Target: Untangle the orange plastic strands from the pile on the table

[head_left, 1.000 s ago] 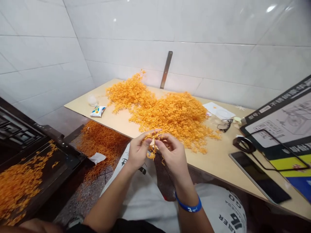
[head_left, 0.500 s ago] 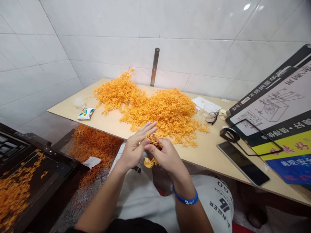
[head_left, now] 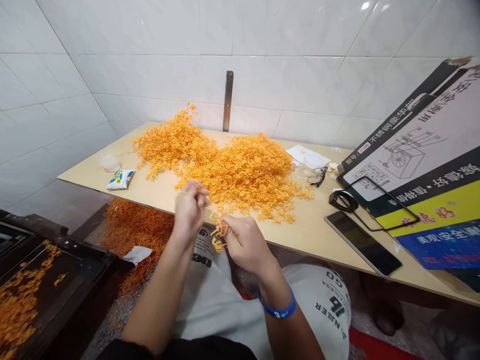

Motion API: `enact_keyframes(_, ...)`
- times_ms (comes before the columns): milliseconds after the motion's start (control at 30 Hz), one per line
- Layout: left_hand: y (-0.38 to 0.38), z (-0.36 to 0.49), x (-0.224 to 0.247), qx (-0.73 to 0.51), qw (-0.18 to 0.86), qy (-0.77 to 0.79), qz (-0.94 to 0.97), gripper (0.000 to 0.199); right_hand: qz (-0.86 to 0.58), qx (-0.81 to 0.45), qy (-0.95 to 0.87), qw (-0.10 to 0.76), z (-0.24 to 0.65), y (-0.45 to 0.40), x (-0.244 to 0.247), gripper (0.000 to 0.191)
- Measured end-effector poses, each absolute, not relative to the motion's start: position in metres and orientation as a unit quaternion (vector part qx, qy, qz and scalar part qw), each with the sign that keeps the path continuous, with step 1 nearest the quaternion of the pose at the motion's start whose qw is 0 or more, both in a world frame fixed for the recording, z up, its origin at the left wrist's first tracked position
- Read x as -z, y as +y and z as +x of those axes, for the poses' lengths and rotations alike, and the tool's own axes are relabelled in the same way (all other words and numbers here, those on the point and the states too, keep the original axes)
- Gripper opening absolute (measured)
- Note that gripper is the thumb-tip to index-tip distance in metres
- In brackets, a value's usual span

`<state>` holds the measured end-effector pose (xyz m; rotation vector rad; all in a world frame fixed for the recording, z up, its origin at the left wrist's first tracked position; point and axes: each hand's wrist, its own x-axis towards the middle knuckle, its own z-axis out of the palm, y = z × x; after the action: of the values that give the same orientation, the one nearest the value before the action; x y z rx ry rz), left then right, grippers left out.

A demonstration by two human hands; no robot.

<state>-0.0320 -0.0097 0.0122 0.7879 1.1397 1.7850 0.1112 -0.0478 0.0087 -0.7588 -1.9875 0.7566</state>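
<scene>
My right hand (head_left: 247, 242) pinches a small orange stringy sprig (head_left: 218, 235) between thumb and fingers, just off the table's front edge. To the left of it my left hand (head_left: 190, 205) is closed and somewhat blurred, with its fingertips drawn together. What it holds, if anything, is hard to make out. Behind both hands a large heap of tangled orange sprigs (head_left: 251, 170) covers the middle of the table (head_left: 296, 237). The sprigs look like thin, curled plastic pieces.
A phone (head_left: 363, 242), a black frame-like stand (head_left: 343, 201), glasses (head_left: 318, 177) and a printed carton (head_left: 412, 165) lie on the right. A small packet (head_left: 120, 179) sits on the left. Below are more orange pieces (head_left: 140, 235) on the floor and a dark case (head_left: 56, 280).
My hands, together before, have moved apart; the left has gone up and left and its spread fingers have closed. The right keeps hold of the orange sprig. The view has shifted slightly right.
</scene>
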Motion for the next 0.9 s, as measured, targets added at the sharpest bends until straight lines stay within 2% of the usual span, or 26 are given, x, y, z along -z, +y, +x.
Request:
enact_keyframes(33,0.001,-0.041,-0.013,-0.734,0.368,0.471,0.323,0.031,-0.304,-0.335,-0.782,0.429,0.115,-0.05,-0.01,0.026)
enact_keyframes(100,0.019,-0.055,-0.013,-0.696,0.283,0.518,0.409,0.03,-0.313,-0.423,-0.726,0.443,0.121,-0.05,-0.011,0.031)
enact_keyframes(233,0.04,-0.066,-0.014,-0.451,0.142,0.647,0.598,0.031,-0.314,-0.57,-0.571,0.5,0.129,-0.036,-0.01,0.042)
enact_keyframes(367,0.057,-0.075,-0.013,-0.304,0.035,0.695,0.65,0.043,-0.286,-0.643,-0.481,0.523,0.132,-0.027,-0.012,0.038)
enact_keyframes(467,0.072,-0.085,-0.009,-0.241,0.013,0.713,0.658,0.055,-0.271,-0.667,-0.442,0.535,0.135,-0.027,-0.015,0.035)
enact_keyframes(567,0.082,-0.092,-0.003,-0.202,0.027,0.714,0.67,0.055,-0.262,-0.676,-0.395,0.565,0.138,-0.027,-0.015,0.029)
enact_keyframes(733,0.081,-0.093,0.007,-0.23,0.029,0.687,0.689,0.046,-0.299,-0.631,-0.34,0.63,0.139,-0.026,-0.014,0.021)
enact_keyframes(900,0.079,-0.091,0.006,-0.244,0.057,0.68,0.69,0.05,-0.316,-0.619,-0.316,0.645,0.137,-0.026,-0.014,0.022)
